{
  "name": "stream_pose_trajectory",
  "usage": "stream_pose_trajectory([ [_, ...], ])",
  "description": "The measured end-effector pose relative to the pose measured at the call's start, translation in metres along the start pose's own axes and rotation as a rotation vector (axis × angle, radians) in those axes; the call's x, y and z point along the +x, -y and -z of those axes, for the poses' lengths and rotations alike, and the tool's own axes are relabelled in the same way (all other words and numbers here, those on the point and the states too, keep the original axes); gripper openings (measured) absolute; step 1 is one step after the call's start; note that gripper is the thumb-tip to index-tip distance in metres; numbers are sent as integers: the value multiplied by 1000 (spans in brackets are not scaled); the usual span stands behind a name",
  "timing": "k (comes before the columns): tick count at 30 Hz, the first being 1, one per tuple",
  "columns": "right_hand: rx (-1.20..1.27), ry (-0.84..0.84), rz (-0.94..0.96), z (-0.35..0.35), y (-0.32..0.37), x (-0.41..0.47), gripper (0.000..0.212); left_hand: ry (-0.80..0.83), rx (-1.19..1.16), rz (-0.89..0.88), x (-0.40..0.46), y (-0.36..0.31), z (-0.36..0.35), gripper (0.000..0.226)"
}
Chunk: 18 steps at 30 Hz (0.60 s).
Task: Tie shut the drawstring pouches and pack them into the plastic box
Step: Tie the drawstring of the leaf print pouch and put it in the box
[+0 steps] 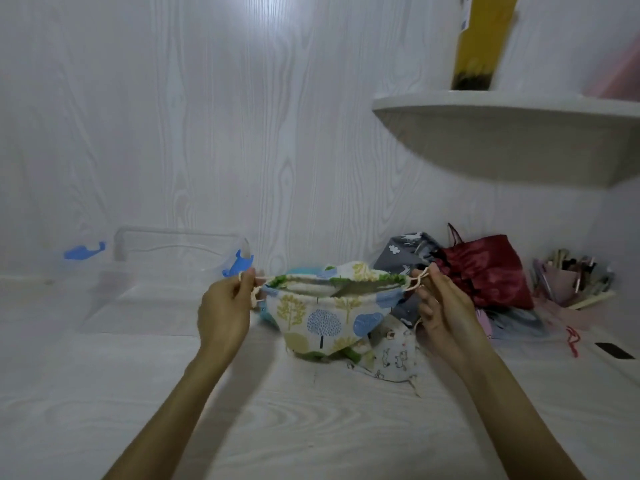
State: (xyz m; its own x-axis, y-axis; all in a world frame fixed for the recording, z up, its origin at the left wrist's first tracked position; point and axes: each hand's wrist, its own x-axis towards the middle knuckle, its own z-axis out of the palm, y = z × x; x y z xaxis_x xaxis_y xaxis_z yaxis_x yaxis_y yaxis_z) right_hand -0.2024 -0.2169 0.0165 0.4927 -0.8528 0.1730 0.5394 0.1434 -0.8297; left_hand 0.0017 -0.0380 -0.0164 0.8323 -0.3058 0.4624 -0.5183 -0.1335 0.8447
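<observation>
Both hands work at mid-frame: the left hand pinches the cream drawstring cord at one end of the tree-printed cotton pouch, fingers curled round it, and the right hand pinches the matching cord loop at the other end. Between them the pouch hangs with its mouth still gaping, its bottom resting on the pale wood-grain counter. It looks light, soft and floppy, so the cords, not the cloth, are probably the place to hold. A clear plastic box with blue clips waits at middle left. More pouches lie to the right, among them a dark red satin pouch.
</observation>
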Motion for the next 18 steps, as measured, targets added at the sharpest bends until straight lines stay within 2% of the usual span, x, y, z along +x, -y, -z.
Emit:
stream_pose_trajectory([
  [1, 23, -5, -4, 3, 5, 1, 17, -5, 295, -89, 1, 1, 2, 44],
  [2, 52, -10, -5, 7, 10, 3, 15, 0, 479, -130, 3, 1, 6, 47],
  [3, 84, -30, 1, 11, 14, 6, 15, 11, 564, -141, 7, 0, 10, 48],
  [5, 132, -90, 26, 18, 27, 10, 17, 33, 509, -55, 15, -6, 16, 47],
  [8, 217, -225, 62, 36, 39, 17, 20, 35, 117, 98, 17, -5, 27, 45],
  [9, 200, -281, 65, 45, 40, 18, 21, 41, 70, 127, 12, -2, 32, 43],
  [10, 113, -324, 63, 54, 37, 19, 23, 53, 150, 115, 5, 4, 35, 42],
  [12, -222, -346, -5, 72, 21, 14, 22, 140, 455, 18, -11, 23, 38, 38],
  [14, -555, -238, -179, 84, 1, 4, 14, 379, 650, 66, -23, 44, 34, 34],
  [16, -707, -107, -331, 90, -11, -8, 13, 567, 657, 216, -24, 58, 33, 23],
  [17, -766, -52, -367, 89, -13, -13, 10, 587, 596, 283, -22, 60, 34, 16],
  [18, -883, -10, -346, 87, -12, -16, 5, 573, 530, 332, -20, 60, 36, 19],
])
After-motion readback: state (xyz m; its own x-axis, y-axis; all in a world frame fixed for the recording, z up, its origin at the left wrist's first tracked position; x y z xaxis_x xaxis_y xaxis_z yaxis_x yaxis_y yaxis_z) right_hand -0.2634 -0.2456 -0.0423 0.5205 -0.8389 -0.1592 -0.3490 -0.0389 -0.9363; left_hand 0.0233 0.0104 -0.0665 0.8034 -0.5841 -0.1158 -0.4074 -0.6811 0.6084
